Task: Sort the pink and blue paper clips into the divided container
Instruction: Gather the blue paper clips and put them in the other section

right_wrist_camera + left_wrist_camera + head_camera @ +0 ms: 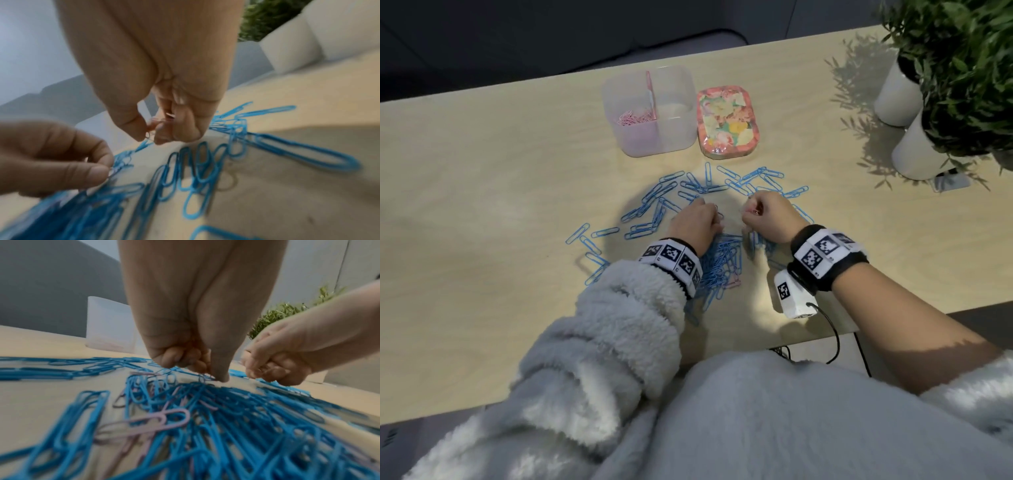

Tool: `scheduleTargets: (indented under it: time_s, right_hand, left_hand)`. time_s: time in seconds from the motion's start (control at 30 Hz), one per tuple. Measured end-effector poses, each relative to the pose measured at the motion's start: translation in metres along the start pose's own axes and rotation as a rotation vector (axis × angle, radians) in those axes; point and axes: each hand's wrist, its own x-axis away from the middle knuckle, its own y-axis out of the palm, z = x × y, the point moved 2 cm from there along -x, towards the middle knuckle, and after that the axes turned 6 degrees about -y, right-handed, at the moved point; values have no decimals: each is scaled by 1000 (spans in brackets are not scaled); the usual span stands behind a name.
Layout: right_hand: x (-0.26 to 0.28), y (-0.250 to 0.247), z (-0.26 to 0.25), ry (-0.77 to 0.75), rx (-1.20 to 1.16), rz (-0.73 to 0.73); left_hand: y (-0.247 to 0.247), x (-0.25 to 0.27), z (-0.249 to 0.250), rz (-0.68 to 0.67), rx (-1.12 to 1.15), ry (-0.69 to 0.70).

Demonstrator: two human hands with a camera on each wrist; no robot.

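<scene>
Overhead, the head view alone shows the translucent plastic divided container (649,111) at the far side of the pale wooden table (482,171), a small heap of pink paper clips (635,117) in its left compartment, and a flowered pink tin (727,120) just beside it. The wrist views add closer detail: the left hand (185,331) has its fingers curled and its thumb tip pressed down into the blue paper clips (205,426), pinching one thin clip, while a loose pink clip (148,423) lies on top of the blue pile. The right hand (164,97) pinches a small pink clip (170,115) between thumb and curled fingers.
</scene>
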Motion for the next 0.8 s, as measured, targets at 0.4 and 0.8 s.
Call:
scheduleTargets:
  time_s: [0.4, 0.8]
  right_hand:
    - [12, 17, -19, 76, -238, -16]
    - [12, 16, -4, 58, 79, 33]
  left_hand:
    - [-21, 30, -67, 32, 1057, -460]
    - [-12, 37, -58, 151, 312, -243]
